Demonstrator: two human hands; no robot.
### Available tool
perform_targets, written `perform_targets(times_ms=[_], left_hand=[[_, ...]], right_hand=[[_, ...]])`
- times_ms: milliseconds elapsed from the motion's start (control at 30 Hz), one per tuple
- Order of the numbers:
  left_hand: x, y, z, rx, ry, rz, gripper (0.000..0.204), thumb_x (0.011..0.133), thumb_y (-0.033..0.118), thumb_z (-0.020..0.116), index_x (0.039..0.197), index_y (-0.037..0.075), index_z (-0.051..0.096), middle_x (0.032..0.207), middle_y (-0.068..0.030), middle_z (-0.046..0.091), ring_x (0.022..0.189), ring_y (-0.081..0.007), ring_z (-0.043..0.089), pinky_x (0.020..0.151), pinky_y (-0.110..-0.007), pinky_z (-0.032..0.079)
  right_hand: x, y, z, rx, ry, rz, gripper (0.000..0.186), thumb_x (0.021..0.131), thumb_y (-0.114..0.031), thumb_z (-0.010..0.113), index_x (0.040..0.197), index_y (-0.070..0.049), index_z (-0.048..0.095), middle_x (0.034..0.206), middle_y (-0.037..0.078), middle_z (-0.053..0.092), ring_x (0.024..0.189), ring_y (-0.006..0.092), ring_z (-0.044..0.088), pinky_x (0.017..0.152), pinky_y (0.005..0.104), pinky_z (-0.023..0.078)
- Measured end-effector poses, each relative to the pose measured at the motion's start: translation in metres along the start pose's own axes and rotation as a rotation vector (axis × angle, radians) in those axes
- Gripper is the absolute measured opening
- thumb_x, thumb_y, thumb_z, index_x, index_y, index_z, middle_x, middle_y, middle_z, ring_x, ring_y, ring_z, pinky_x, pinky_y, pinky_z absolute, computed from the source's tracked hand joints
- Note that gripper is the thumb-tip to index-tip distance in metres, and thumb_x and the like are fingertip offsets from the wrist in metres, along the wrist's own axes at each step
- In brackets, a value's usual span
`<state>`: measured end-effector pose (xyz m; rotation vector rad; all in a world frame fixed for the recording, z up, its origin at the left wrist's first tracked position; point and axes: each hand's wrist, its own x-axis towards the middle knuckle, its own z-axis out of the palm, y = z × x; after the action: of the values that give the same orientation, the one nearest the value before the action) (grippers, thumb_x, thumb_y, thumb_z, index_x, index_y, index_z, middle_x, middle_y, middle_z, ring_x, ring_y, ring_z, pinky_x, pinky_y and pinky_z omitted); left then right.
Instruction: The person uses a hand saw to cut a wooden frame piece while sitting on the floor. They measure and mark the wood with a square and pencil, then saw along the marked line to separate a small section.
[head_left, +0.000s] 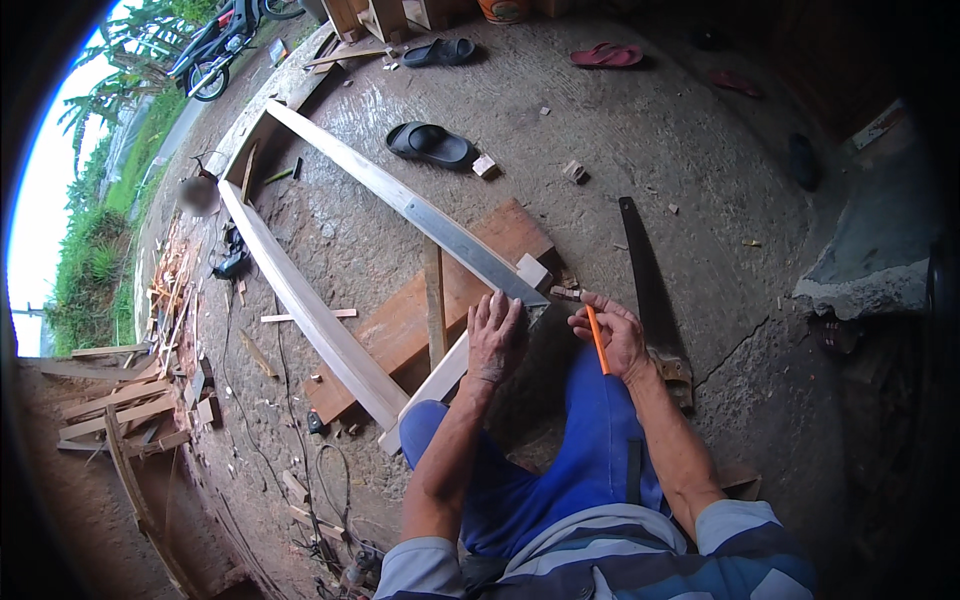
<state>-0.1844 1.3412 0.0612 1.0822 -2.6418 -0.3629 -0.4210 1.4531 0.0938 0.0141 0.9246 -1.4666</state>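
Note:
A frame of pale planed timber lies in front of me, with a long left piece (310,297) and a long upper piece (345,172). Along the upper piece rests a metal square (465,245), its near end by the joint with a short piece (440,380) at my knees. My left hand (492,335) is laid over that joint, fingers stretched out and touching the square. In my right hand (622,345), just right of the corner, an orange pencil (597,338) is pinched. A wide reddish-brown board (385,335) lies under the frame.
To my right lies a handsaw (648,265). Black slippers (430,145) and small wood offcuts (575,172) dot the concrete floor. Cables (285,385) and a dark power tool (232,258) lie at the left, near a pile of scrap wood (130,410). A motorbike (212,70) stands far left.

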Motion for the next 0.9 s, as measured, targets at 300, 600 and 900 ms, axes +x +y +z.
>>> perform_targets(times_ms=[300, 600, 900], left_hand=[[-0.001, 0.001, 0.002, 0.007, 0.006, -0.016, 0.07, 0.079, 0.026, 0.078, 0.144, 0.015, 0.056, 0.154, -0.021, 0.044, 0.141, -0.0443, 0.042, 0.116, -0.064, 0.03], [-0.003, -0.003, 0.006, 0.024, 0.024, -0.017, 0.07, 0.079, 0.027, 0.075, 0.146, 0.018, 0.054, 0.153, -0.0211, 0.045, 0.142, -0.0419, 0.04, 0.117, -0.064, 0.029], [0.002, -0.002, 0.004, -0.017, 0.079, 0.05, 0.067, 0.078, 0.021, 0.074, 0.142, 0.013, 0.057, 0.148, -0.0226, 0.05, 0.138, -0.0424, 0.045, 0.116, -0.057, 0.034]], right_hand=[[0.015, 0.012, 0.022, -0.566, -0.143, -0.371, 0.043, 0.106, -0.035, 0.053, 0.133, 0.0, 0.056, 0.097, 0.004, 0.061, 0.088, 0.0122, 0.066, 0.079, 0.0267, 0.055], [0.044, 0.011, 0.049, -1.056, -0.103, -0.643, 0.016, 0.1, -0.017, 0.061, 0.105, -0.002, 0.064, 0.096, 0.012, 0.07, 0.09, 0.0252, 0.071, 0.079, 0.0375, 0.056], [0.08, 0.007, 0.041, -1.244, -0.295, -0.737, 0.016, 0.096, -0.018, 0.068, 0.105, -0.005, 0.068, 0.102, 0.012, 0.069, 0.095, 0.0317, 0.07, 0.082, 0.038, 0.056]])
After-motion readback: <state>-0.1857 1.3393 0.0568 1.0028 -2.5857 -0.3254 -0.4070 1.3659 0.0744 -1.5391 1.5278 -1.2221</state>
